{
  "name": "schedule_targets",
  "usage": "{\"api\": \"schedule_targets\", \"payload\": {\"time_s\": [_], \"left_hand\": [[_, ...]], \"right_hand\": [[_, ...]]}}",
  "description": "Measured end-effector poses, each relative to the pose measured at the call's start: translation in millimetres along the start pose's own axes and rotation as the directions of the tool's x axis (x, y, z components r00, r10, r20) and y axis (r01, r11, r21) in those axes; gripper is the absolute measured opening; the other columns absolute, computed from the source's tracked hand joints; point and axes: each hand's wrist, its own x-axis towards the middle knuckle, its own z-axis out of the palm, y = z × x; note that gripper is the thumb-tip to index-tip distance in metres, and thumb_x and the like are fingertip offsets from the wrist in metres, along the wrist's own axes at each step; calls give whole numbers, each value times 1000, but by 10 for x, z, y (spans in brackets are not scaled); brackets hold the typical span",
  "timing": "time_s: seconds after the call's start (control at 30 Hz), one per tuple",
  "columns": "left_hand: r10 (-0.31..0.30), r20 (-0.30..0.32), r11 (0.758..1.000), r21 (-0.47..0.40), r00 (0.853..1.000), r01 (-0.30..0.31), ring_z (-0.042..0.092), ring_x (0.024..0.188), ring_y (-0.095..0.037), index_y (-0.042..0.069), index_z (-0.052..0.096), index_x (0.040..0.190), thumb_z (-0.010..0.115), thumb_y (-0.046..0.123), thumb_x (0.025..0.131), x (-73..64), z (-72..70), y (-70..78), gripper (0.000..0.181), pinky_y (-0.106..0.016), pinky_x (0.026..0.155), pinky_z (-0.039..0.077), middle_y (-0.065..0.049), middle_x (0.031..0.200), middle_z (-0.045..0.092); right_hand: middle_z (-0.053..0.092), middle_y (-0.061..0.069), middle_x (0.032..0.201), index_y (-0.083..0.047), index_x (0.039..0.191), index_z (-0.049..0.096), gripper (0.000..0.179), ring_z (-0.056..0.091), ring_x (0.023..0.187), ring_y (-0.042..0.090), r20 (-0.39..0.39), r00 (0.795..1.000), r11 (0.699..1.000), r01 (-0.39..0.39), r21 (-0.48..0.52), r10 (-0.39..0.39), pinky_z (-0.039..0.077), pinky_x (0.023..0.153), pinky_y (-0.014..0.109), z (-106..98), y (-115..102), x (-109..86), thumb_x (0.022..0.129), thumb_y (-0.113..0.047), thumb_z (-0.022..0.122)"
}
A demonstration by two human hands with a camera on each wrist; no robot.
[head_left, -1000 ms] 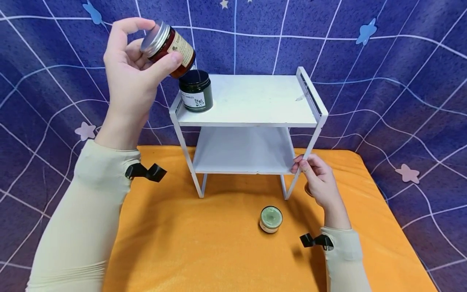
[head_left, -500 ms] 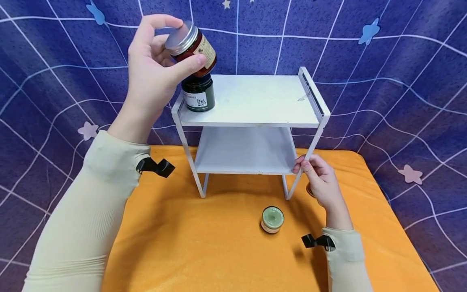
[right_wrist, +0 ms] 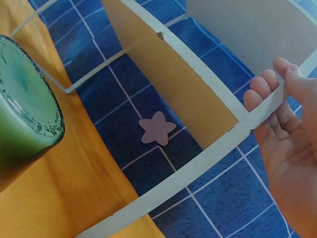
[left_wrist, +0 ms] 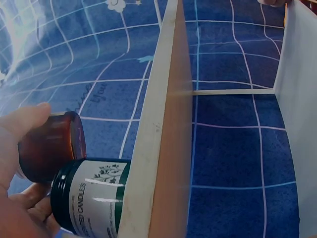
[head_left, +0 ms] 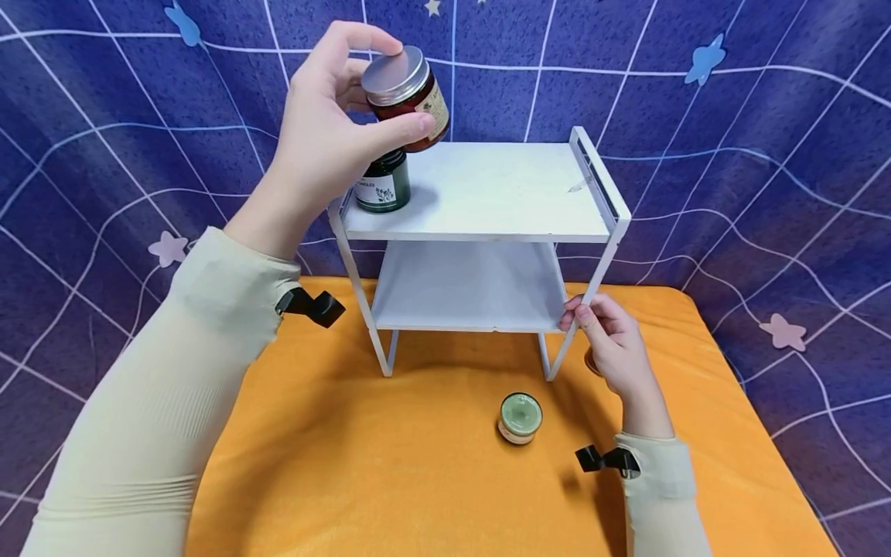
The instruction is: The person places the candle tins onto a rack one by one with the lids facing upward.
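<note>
My left hand (head_left: 327,124) grips an amber candle jar (head_left: 428,108) with a silver lid, tilted in the air above the left part of the white two-tier shelf (head_left: 501,186). Behind and below that hand, a dark green candle jar (head_left: 391,186) with a white label stands on the top tier's left end. In the left wrist view the amber jar (left_wrist: 52,146) appears close beside the green jar (left_wrist: 94,198); whether they touch I cannot tell. My right hand (head_left: 612,348) pinches the shelf's front right leg (right_wrist: 198,168) at the lower tier's height.
A small green candle jar (head_left: 520,418) sits on the orange cloth (head_left: 390,464) in front of the shelf. Partly hidden by the right hand, a round object (head_left: 592,361) lies beside the right leg. A blue curtain (head_left: 752,201) with stars hangs behind.
My left hand has carried the amber jar rightward, from left of the green jar to above the shelf top, and its tilt has lessened. The right hand keeps its hold on the leg.
</note>
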Motion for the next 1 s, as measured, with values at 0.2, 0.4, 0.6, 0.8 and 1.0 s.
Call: {"api": "schedule_targets", "payload": {"time_s": [0.2,0.4,0.6,0.8,1.0], "left_hand": [[-15,44,1000,9,999,15,70,113,-18,23,61,143,94,30,88,30,66,46,64,-33,101,51,-3,131,73],[-20,68,999,48,997,17,70,112,-17,23,63,139,97,33,84,42,101,53,66,-32,100,47,-2,127,74],[-32,96,984,175,995,14,66,116,-14,25,62,143,97,40,84,48,125,41,71,-32,98,47,-1,132,73],[-30,120,972,233,992,2,67,114,-14,24,63,145,97,44,82,64,149,24,74,-29,96,47,-1,131,73],[-64,175,944,331,982,3,68,113,-12,26,62,153,93,52,82,88,163,38,82,-31,97,49,1,132,75]], "right_hand": [[73,3,91,13,116,63,21,50,57,10,-2,1000,1000,8,-9,-8,21,29,32,1,-8,-1,116,-4,50],[73,2,91,13,115,63,20,60,70,15,-7,1000,1000,15,-15,-15,21,29,31,-2,4,2,115,-2,50],[73,2,91,14,115,63,20,57,67,12,-4,1000,1000,22,-21,-22,22,30,30,-8,7,4,115,-2,50],[73,3,91,14,116,62,21,41,50,12,11,1000,1000,27,10,-27,20,28,30,-5,4,-5,116,-2,49],[72,2,91,13,116,62,21,33,45,15,12,1000,1000,26,4,-26,20,28,30,-10,1,-1,116,-2,48]]}}
